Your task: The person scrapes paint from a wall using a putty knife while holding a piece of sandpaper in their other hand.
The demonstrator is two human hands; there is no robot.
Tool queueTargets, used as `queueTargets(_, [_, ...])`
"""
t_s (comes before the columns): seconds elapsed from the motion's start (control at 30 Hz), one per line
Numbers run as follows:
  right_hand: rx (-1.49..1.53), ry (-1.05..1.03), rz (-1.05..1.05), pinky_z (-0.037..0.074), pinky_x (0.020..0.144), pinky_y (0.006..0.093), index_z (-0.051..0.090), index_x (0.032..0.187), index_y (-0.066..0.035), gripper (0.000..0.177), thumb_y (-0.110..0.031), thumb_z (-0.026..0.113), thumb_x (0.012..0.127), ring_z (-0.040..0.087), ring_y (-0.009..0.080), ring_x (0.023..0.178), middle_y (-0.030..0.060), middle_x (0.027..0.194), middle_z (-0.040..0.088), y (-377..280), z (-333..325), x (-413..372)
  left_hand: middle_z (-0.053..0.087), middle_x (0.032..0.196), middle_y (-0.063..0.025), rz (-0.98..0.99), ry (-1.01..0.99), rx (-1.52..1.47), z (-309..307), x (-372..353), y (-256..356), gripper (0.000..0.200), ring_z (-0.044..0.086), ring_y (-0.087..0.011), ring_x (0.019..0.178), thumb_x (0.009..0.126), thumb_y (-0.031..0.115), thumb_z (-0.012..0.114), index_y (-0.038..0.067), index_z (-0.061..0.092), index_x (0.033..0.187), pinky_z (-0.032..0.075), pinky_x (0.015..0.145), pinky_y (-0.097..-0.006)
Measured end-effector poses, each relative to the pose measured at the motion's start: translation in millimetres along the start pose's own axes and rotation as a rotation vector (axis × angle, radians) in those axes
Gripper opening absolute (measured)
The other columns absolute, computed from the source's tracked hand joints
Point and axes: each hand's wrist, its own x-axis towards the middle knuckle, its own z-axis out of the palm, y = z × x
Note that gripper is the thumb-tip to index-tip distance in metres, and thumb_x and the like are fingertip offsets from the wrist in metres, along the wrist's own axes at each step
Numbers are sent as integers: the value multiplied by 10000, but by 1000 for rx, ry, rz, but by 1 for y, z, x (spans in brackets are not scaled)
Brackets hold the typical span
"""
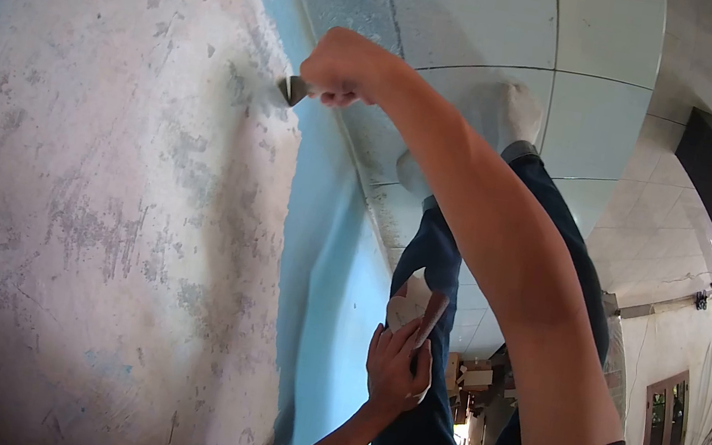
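My right hand (343, 67) is closed around a small scraper (291, 91). Its metal blade rests against the patchy, scraped wall (101, 182), near the edge of the light blue painted strip (300, 251). Lower in the view, my left hand (395, 373) grips a folded piece of sandpaper (414, 314), pale on one face and brownish on another, in front of my leg. The wall surface is whitish pink with grey worn spots.
Large pale tiles (498, 31) cover the floor, with my feet (522, 114) on them. My dark trousers (418, 419) show below. Cardboard boxes (474, 375) stand farther off, and a framed window (665, 421) is at the right.
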Motion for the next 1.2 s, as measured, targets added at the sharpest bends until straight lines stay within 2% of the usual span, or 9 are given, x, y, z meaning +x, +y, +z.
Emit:
queueTargets(0.23, [-7, 12, -24, 246, 402, 351, 593, 644, -32, 134, -50, 541, 766, 456, 162, 466, 95, 615, 564, 0, -2, -8, 677, 1155, -161, 25, 4, 25, -2, -1, 2, 272, 631, -385, 1067, 908, 104, 638, 1, 677, 1157, 407, 1073, -550])
queueTargets(0.33, [-158, 15, -109, 336, 412, 363, 599, 630, -27, 124, -59, 563, 744, 497, 198, 452, 129, 640, 618, -11, 8, -5, 668, 1224, -118, 7, 1, 44, 4, -6, -6, 325, 623, -351, 1076, 901, 123, 649, 29, 667, 1212, 385, 1094, -551])
queueTargets(0.57, [72, 236, -214, 568, 678, 406, 749, 923, 46, 241, -124, 611, 820, 715, 278, 738, 178, 753, 717, 66, 75, -22, 673, 1166, -160, 1, 20, 1, 2, -4, -1, 281, 630, -377, 1068, 894, 95, 647, -7, 675, 1155, 402, 1073, -563])
queueTargets(0.67, [182, 494, -359, 571, 701, 423, 742, 1004, 49, 268, -157, 648, 860, 725, 274, 734, 208, 787, 725, 89, 103, -29, 667, 1172, -154, -2, 33, -13, 5, -6, -3, 300, 628, -376, 1069, 889, 96, 652, -2, 670, 1172, 407, 1067, -561])
queueTargets(0.77, [239, 316, -172, 570, 737, 443, 731, 1068, 43, 285, -158, 657, 880, 730, 333, 783, 247, 876, 730, 68, 82, -36, 663, 1176, -154, -23, 18, -6, 6, -8, -2, 315, 627, -375, 1070, 888, 97, 656, -3, 666, 1186, 410, 1067, -555])
queueTargets(0.87, [-5, 579, -449, 565, 759, 457, 732, 1057, 46, 263, -133, 661, 877, 714, 392, 802, 256, 917, 729, 83, 111, -35, 664, 1177, -151, 2, 12, 6, 7, -8, -4, 323, 626, -373, 1071, 888, 103, 659, -1, 667, 1194, 407, 1068, -555])
queueTargets(0.97, [-5, 643, -484, 561, 812, 463, 738, 1049, 35, 247, -125, 660, 878, 697, 441, 862, 253, 952, 729, 89, 131, -26, 663, 1253, -100, 12, 11, 17, 5, -8, -3, 378, 617, -335, 1080, 886, 127, 650, 33, 662, 1251, 380, 1099, -544])
queueTargets(1.1, [104, 516, -354, 564, 831, 429, 748, 1046, 19, 248, -155, 691, 880, 714, 408, 880, 231, 941, 733, 90, 108, -5, 665, 1248, -99, 8, 8, 16, 9, -8, -8, 359, 619, -334, 1077, 888, 125, 650, 30, 666, 1234, 379, 1099, -555])
queueTargets(1.2, [198, 530, -489, 570, 793, 402, 755, 1046, 7, 235, -152, 709, 879, 729, 362, 831, 215, 915, 739, 105, 112, -29, 666, 1246, -103, -22, -1, 3, 5, -10, -6, 350, 621, -333, 1075, 888, 124, 651, 29, 667, 1224, 383, 1094, -560])
